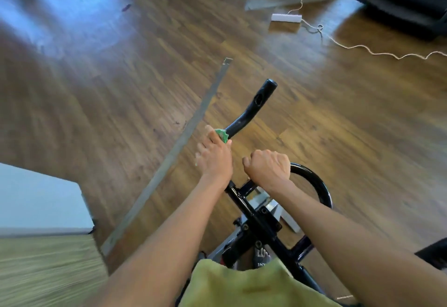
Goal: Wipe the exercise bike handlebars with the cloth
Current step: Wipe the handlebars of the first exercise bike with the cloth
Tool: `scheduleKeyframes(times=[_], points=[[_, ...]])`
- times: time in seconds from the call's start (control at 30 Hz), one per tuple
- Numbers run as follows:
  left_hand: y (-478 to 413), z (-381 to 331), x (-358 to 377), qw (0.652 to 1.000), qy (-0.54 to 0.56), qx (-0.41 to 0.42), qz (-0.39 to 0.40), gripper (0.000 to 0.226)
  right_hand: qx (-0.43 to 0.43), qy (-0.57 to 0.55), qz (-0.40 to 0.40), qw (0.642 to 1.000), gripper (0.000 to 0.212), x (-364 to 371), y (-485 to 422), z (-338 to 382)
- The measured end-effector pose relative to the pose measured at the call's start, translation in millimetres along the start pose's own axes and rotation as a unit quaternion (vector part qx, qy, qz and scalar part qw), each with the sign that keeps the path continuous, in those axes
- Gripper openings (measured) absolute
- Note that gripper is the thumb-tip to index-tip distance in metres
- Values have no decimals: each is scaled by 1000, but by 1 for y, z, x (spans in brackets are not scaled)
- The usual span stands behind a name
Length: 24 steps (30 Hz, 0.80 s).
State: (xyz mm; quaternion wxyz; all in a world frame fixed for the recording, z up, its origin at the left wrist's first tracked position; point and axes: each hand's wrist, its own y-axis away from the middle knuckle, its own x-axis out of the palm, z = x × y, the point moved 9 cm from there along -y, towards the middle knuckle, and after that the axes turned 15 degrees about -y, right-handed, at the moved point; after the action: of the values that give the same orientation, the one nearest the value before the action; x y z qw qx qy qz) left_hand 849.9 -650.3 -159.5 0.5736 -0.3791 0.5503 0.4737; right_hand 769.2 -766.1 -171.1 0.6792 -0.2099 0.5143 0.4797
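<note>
Head view, left hand (pixel 214 155) gripping green cloth (pixel 222 135) on handlebars (pixel 251 106), right hand (pixel 267 167) clenching handlebars, lettering (pixel 261 263) illegible

Black handlebars (pixel 251 107), glossy tube curving up to a free end, with a bunched green cloth (pixel 223 135) wrapped round the left bar.

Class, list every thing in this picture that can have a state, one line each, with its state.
left hand, grips green cloth against handlebars
green cloth, bunched under left hand
right hand, curled round handlebars
handlebars, held by both hands
string, slack on floor
</note>
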Motion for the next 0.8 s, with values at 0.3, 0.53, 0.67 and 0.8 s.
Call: scheduleKeyframes(times=[0.3, 0.53, 0.67, 0.8], points=[[74, 4, 15, 938, 203, -253, 121, 89, -14, -9, 12, 1000, 44, 2, -1, 0], [110, -8, 23, 921, 235, -285, 125, 85, -18, -9, 19, 1000, 41, 1, 1, -1], [81, 5, 22, 908, 256, -309, 121, 87, -16, -7, 21, 1000, 46, 2, 2, 0], [95, 1, 24, 914, 259, -297, 101, 86, -13, -7, 19, 1000, 44, 0, 3, 2]])
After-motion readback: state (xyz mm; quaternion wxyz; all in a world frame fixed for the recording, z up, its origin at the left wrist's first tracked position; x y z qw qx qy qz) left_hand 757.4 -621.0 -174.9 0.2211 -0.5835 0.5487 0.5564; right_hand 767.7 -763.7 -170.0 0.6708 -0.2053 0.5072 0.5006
